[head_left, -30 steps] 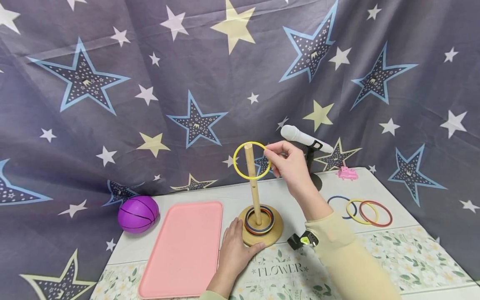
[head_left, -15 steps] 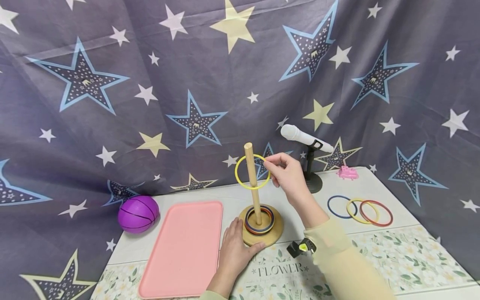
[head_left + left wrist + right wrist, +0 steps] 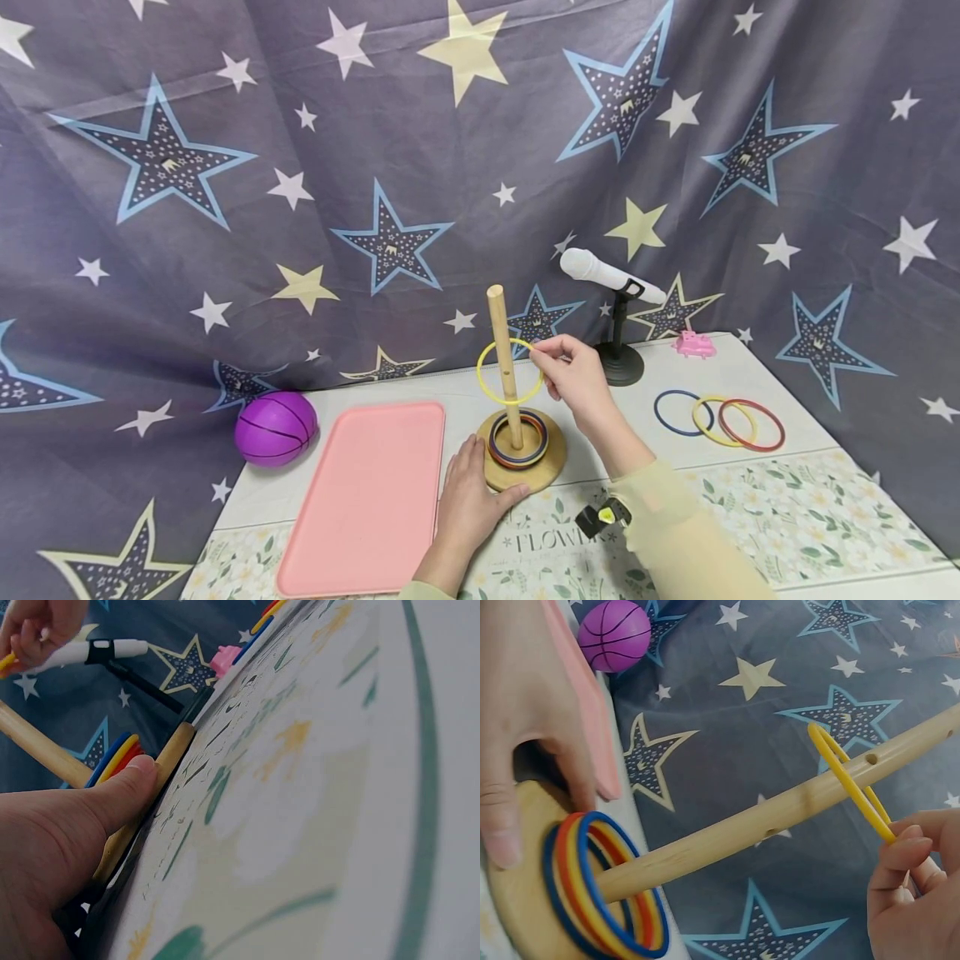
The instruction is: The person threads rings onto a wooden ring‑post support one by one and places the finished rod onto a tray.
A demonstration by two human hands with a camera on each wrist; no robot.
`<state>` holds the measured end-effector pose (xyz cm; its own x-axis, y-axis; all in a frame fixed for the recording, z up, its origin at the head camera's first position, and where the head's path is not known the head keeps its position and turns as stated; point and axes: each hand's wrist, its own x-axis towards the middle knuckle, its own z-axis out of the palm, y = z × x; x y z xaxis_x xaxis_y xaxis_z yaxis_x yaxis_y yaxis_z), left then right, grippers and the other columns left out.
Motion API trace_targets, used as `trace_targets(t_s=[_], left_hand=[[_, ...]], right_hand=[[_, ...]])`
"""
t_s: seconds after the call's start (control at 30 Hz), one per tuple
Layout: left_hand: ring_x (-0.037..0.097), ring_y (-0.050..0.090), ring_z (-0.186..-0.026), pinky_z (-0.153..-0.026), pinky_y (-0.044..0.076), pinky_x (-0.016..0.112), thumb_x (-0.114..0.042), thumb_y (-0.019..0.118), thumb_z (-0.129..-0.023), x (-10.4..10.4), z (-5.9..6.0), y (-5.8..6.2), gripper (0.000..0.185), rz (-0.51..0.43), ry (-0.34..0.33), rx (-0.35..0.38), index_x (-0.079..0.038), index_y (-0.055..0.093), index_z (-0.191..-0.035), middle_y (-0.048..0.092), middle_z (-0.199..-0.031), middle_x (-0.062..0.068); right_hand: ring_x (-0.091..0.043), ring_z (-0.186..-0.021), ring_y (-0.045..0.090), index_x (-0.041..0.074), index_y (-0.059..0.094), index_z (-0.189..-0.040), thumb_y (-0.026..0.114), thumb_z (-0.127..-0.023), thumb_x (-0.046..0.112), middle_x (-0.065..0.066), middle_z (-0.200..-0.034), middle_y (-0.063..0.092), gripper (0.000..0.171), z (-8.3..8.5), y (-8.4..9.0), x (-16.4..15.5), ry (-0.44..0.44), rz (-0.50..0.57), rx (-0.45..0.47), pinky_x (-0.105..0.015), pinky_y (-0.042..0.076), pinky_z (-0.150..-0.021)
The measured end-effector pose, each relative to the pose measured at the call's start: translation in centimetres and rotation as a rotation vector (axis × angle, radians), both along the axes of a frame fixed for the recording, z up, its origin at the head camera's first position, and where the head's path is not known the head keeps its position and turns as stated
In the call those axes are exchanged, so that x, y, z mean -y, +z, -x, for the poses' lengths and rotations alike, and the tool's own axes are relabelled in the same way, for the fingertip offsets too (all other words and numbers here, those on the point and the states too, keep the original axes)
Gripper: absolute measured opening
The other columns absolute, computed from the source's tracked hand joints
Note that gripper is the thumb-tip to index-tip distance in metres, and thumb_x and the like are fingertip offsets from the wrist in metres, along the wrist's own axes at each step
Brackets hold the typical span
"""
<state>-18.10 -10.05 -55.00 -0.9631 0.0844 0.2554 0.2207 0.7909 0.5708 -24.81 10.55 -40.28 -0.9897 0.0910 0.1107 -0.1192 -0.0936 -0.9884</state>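
My right hand pinches a yellow ring at its right edge. The ring is around the wooden peg, tilted, part way down; the right wrist view shows the yellow ring encircling the wooden peg. On the round wooden base lies a stack of several rings, blue, red and yellow, around the foot of the peg. My left hand rests against the base's left rim, thumb and fingers extended along it. In the left wrist view, the left thumb touches the base beside the stacked rings.
To the right lie a blue ring, another yellow ring and a red ring. A pink tray and a purple ball are on the left. Behind my right hand stands a white microphone on a black stand; a pink toy is farther right.
My right hand has lowered the yellow ring from the top of the peg to about its middle. The left hand has stayed at the base.
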Motion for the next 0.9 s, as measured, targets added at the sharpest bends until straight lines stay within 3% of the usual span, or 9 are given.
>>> trace_targets(t_s=[0.9], left_hand=[[0.051,0.044,-0.152,-0.122,0.041,0.064,-0.063,0.094,-0.081,-0.1,0.2,-0.1,0.113,0.021,0.011,0.021,0.009,0.052,-0.157,0.044,-0.166,0.031]], right_hand=[[-0.008,-0.056,0.050,-0.007,0.075,-0.112,0.075,-0.102,0.003,-0.005,-0.088,0.063,0.014,-0.8,-6.4,-0.1,-0.038,-0.065,0.094,-0.020,0.041,-0.046]])
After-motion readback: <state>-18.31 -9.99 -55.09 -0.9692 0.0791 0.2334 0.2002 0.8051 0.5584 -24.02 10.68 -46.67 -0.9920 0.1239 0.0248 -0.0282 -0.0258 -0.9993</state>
